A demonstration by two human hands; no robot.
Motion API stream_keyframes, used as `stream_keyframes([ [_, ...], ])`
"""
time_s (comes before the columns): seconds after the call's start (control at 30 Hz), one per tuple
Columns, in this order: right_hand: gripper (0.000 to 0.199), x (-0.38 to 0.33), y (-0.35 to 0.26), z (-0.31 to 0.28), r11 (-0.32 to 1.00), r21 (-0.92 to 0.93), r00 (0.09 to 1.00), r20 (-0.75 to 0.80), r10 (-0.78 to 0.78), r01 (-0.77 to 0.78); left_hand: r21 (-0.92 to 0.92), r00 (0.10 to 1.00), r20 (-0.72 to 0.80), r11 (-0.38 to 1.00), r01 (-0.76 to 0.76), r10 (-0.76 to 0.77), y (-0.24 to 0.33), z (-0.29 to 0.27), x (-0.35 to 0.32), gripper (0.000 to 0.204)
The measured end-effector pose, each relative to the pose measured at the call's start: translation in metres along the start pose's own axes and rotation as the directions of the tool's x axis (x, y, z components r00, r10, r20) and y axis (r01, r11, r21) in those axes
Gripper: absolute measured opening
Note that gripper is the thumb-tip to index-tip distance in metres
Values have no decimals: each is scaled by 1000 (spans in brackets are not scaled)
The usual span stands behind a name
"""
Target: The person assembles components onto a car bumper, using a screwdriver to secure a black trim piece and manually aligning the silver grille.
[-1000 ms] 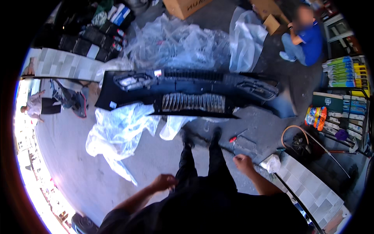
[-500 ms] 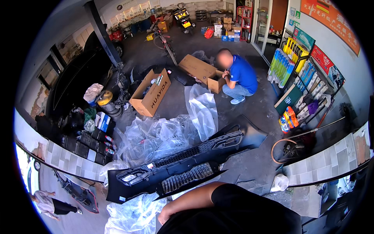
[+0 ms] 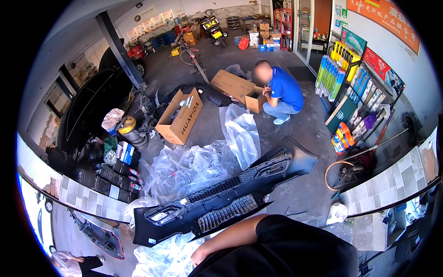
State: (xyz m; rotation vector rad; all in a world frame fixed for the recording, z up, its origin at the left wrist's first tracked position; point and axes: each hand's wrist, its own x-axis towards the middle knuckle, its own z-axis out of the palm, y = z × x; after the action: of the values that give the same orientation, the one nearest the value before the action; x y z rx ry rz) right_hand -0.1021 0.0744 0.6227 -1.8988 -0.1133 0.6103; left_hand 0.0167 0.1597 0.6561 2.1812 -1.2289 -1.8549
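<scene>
My left hand (image 3: 199, 255) shows low in the view, its fingers largely hidden by my black shirt (image 3: 286, 249). Whether it grips anything cannot be made out. Beside it lies crumpled clear plastic film (image 3: 164, 258). Just beyond my arm rests a black car bumper (image 3: 180, 226) with a honeycomb grille and a ribbed silvery insert (image 3: 226, 213), reaching from lower left to upper right. A larger heap of clear plastic film (image 3: 184, 171) is spread along its far side. My right hand is out of view.
A person in a blue shirt (image 3: 286, 90) squats by an opened carton (image 3: 254, 102). Another long carton (image 3: 180, 120) stands left of them. A vacuum cleaner (image 3: 129, 129), tool cases (image 3: 108, 175) and a dark car (image 3: 92, 101) are at left, a display rack (image 3: 350, 78) at right.
The view has shifted slightly, so the bumper and film sit a little lower and further right. The person outside at lower left has moved down the picture. The squatting person stays put.
</scene>
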Motion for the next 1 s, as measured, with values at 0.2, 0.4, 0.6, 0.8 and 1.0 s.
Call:
stream_keyframes([
  [0.2, 44, -48, -16, -12, 992, 55, 982, -147, 119, -112, -12, 1000, -15, 1000, 8, -8, -6, 0, -5, 37],
  [0.4, 51, -94, 26, -3, 888, 447, 992, -5, 125, -110, -8, 1000, -19, 1000, 9, -9, -12, -2, -6, 38],
  [0.6, 40, -184, 49, 37, 607, 792, 927, -177, 330, -65, -25, 998, -44, 998, -49, 48, -38, -3, -14, 38],
  [0.8, 26, -177, 46, 33, 811, 566, 955, -131, 267, -149, -2, 906, 1, 906, -423, 423, -38, 12, 11, 39],
  [1.0, 36, -184, 55, 66, 530, 848, 840, -294, 456, 9, -188, 907, 353, 967, -173, 231, 64, 34, 26, 43],
])
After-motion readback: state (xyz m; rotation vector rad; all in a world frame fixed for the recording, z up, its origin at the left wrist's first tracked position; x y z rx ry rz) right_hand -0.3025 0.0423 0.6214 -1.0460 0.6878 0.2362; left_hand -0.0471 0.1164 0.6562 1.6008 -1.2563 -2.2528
